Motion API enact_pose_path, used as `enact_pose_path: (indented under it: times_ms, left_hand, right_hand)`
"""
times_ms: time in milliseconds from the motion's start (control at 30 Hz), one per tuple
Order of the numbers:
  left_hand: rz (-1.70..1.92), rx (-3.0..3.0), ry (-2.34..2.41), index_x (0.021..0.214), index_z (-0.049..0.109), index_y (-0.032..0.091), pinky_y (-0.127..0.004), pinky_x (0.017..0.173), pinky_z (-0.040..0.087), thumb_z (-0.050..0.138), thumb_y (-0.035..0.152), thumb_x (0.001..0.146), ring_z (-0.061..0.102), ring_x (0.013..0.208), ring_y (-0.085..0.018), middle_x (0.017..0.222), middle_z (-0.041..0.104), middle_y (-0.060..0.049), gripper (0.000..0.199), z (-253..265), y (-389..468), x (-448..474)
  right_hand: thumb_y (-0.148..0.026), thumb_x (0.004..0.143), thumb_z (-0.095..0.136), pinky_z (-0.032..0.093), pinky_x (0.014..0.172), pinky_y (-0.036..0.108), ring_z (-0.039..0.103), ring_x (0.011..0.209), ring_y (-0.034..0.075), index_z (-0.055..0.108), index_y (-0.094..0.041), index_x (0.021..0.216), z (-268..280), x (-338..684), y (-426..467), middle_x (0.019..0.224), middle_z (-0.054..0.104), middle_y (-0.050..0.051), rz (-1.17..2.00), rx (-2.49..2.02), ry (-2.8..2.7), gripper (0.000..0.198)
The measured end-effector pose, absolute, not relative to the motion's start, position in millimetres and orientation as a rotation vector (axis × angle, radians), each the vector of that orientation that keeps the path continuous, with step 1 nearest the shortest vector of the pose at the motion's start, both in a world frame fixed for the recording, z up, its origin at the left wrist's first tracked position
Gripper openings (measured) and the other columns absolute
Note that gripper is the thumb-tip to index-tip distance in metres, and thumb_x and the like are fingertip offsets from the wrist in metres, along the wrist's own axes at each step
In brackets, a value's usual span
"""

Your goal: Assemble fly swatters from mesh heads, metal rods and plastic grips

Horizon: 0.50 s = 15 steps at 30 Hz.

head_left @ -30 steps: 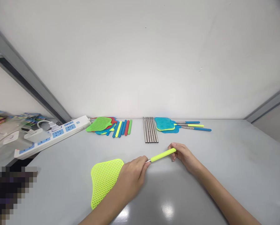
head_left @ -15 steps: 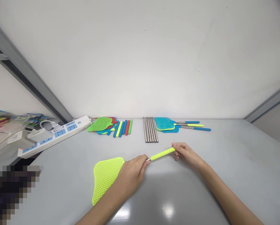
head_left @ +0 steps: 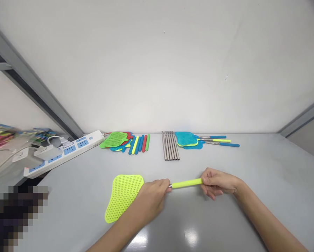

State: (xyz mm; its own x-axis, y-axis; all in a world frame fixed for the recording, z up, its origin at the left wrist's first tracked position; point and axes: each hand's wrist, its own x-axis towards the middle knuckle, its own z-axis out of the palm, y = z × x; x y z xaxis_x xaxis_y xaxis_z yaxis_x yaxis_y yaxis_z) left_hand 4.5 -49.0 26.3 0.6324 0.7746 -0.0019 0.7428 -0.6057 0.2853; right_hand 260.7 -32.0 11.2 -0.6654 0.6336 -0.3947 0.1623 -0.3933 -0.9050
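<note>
A yellow-green fly swatter (head_left: 125,196) is held nearly level above the front of the table, its perforated head to the left. My left hand (head_left: 154,196) is closed around its metal rod, hiding most of the rod. Only a short bit of metal shows between that hand and the yellow grip sleeve (head_left: 187,183). My right hand (head_left: 217,182) pinches the free right end of the sleeve between thumb and index finger, the other fingers loosely curled. Behind the hands lie several bare metal rods (head_left: 170,145) side by side.
Back left are stacked swatter heads (head_left: 116,139) and several coloured sleeves (head_left: 139,144). Swatters with handles (head_left: 188,139) lie back right. A power strip (head_left: 67,150) with plugged-in chargers runs along the left edge, near bagged goods (head_left: 1,136). A white wall (head_left: 162,70) stands behind.
The swatter has turned closer to level, its grip end coming down. My right hand has moved down and slightly right, still at the sleeve's end; my left hand keeps its hold.
</note>
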Motion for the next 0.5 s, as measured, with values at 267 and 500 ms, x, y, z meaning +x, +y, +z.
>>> enact_pose_path:
  times_ms: [267,500]
  left_hand:
    - [-0.012,2.604,1.297,0.08,0.041,0.019,-0.026,0.05,0.032,0.019,0.022,0.087,0.053,0.061,-0.016,0.071,0.055,-0.001,0.024,16,-55,10]
    - [-0.077,2.593,1.291,0.082,0.042,0.018,-0.029,0.051,0.034,0.022,0.015,0.084,0.054,0.063,-0.019,0.073,0.056,-0.002,0.02,18,-56,12]
  right_hand:
    - [-0.04,0.078,0.042,0.02,0.026,0.016,0.037,0.03,0.005,0.052,-0.012,0.066,7,256,-30,0.049,0.052,0.0,2.135,-1.179,-1.442,0.032]
    - [-0.043,0.079,0.039,0.014,0.029,0.018,0.026,0.028,0.004,0.04,-0.016,0.06,11,252,-32,0.04,0.044,-0.005,2.182,-1.252,-1.541,0.033]
